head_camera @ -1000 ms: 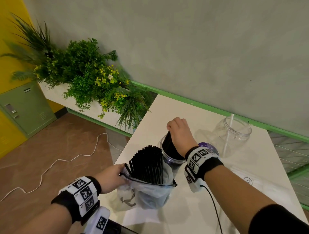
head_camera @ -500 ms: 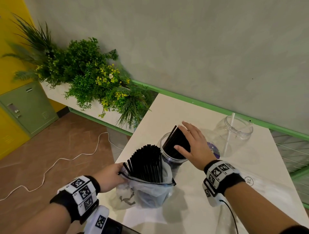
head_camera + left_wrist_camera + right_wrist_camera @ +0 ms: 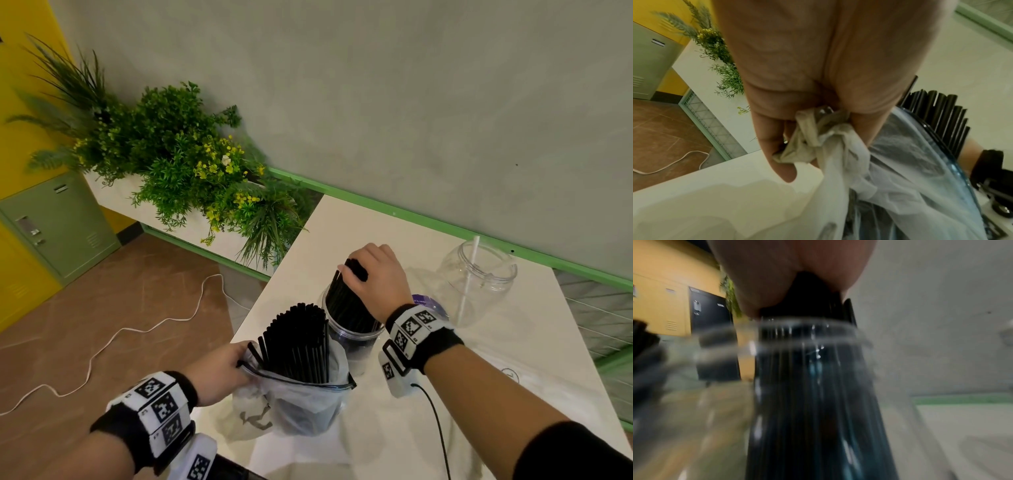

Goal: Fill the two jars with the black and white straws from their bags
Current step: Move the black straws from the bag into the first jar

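Two jars on the white table (image 3: 479, 394). Near jar (image 3: 352, 334) stands upright just behind the bag of black straws (image 3: 308, 401), touching or nearly touching it; it holds a bundle of black straws (image 3: 346, 301) leaning toward the left, tops sticking out above the rim. Right hand (image 3: 380, 277) is on top of that bundle, fingers curled around the straw tops, grasping them; right wrist view is blurred but shows the palm (image 3: 789, 272) over the dark straw ends with the jar rim (image 3: 809, 331) just below. Left hand (image 3: 219, 373) grips the bag at its left edge; left wrist view shows fingers (image 3: 774, 142) clenched on a bunched fold of the plastic (image 3: 818, 134), pinching it beside the zip rim. Bag is open and upright, with a dense block of black straws (image 3: 298, 339) standing in it, tops well above the opening. Far jar (image 3: 479, 277) sits well to the right of the near jar, close to the wall; one white straw (image 3: 468, 274) leans inside it. A purple disc (image 3: 428, 305) lies between the two jars, partly hidden by the right wrist. A flat clear bag (image 3: 507, 373) lies on the table right of the near jar; contents unclear. Planter with greenery (image 3: 178, 164) sits beyond the table's left edge; white cable (image 3: 102, 346) on the floor.
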Demonstrator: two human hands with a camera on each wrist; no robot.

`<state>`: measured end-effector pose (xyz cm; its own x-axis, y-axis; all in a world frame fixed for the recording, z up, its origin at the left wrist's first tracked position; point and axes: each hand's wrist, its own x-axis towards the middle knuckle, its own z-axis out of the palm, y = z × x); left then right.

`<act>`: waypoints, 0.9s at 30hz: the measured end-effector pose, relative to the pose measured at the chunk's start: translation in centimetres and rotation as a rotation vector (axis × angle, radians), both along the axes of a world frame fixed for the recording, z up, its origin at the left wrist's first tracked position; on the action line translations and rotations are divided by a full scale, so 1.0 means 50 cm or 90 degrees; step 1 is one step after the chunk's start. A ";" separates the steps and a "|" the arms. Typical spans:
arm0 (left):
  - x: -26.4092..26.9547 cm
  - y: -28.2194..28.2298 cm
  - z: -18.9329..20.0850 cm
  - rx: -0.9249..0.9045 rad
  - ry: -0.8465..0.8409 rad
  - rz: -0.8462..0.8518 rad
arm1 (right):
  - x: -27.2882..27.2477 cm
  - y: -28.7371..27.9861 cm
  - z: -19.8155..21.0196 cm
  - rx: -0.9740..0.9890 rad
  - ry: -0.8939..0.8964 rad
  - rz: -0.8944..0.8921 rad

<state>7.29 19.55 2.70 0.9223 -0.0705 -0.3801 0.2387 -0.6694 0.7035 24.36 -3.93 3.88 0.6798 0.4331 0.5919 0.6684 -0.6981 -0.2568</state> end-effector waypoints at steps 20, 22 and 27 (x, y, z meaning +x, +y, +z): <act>-0.004 -0.001 0.001 -0.016 -0.016 0.011 | -0.054 -0.118 -0.024 0.051 0.259 -0.008; -0.002 0.001 -0.002 -0.022 -0.016 0.012 | -0.061 -0.115 -0.043 0.012 0.263 0.007; 0.001 0.003 -0.010 -0.043 -0.029 0.008 | -0.041 -0.042 -0.025 -0.031 0.275 0.000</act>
<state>7.35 19.72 2.22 0.9393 -0.0825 -0.3329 0.2142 -0.6171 0.7572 22.33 -6.02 2.63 0.8605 0.4537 0.2319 0.5069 -0.7161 -0.4798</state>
